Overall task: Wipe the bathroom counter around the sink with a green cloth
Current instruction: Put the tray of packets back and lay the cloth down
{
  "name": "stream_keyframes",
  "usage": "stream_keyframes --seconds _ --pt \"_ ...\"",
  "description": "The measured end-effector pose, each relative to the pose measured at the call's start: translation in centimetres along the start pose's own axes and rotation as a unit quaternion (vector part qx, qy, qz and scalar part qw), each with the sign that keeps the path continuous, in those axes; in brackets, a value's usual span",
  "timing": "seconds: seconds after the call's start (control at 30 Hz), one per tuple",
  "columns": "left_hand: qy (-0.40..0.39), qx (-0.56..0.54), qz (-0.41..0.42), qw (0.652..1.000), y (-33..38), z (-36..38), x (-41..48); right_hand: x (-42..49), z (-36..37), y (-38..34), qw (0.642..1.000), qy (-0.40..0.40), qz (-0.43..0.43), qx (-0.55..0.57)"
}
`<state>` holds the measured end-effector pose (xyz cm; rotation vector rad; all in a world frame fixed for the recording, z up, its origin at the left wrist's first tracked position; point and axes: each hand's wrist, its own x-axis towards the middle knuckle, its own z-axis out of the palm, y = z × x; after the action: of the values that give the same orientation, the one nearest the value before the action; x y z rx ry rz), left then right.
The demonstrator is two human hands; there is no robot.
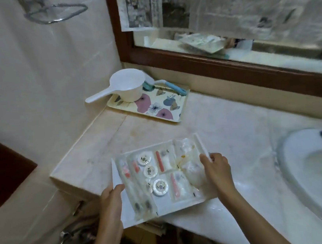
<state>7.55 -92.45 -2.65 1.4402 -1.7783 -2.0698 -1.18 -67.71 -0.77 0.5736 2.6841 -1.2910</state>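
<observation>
Clearing step, pre-wipe: L hand (112, 196) & R hand (215, 167) each clamp a side rim of the toiletry tray (163, 202) at the counter's (223, 129) front edge, left of the sink (312, 168); green cloth not in view, so next probably: park tray, fetch cloth.

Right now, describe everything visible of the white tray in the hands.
The tray is white, flat, rectangular, with low rims, plastic by look. It holds clear-wrapped packets and three round white discs. The left hand grips its near left edge, the right hand its right rim. It lies askew over the counter's front edge; whether lifted is unclear.
</observation>
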Motion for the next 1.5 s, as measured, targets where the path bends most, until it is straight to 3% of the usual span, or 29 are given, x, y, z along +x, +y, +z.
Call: stream_keyframes --seconds 0.27,0.6,1.07,1.37,1.5 --pt "-0.178 0.090 0.049 0.979 -2.0 9.7 -9.5 -6.4 -14.3 10.7 0.980 0.086 0.146 0.101" --pt "-0.352 0.159 0.079 0.919 -10.1 24.9 -26.3 -11.6 -32.7 25.8 0.936 0.201 0.206 0.201" --pt "-0.450 0.277 0.086 0.845 -20.8 44.6 -44.3 -11.0 -53.2 43.6 0.873 0.301 0.266 0.275" --pt "-0.459 0.285 0.084 0.838 -23.4 59.9 -48.4 -2.0 -63.5 50.7 0.878 0.296 0.275 0.258" --pt "-0.441 0.268 0.122 0.848 -24.0 67.5 -49.6 5.1 -67.9 52.7 0.899 0.274 0.279 0.198"
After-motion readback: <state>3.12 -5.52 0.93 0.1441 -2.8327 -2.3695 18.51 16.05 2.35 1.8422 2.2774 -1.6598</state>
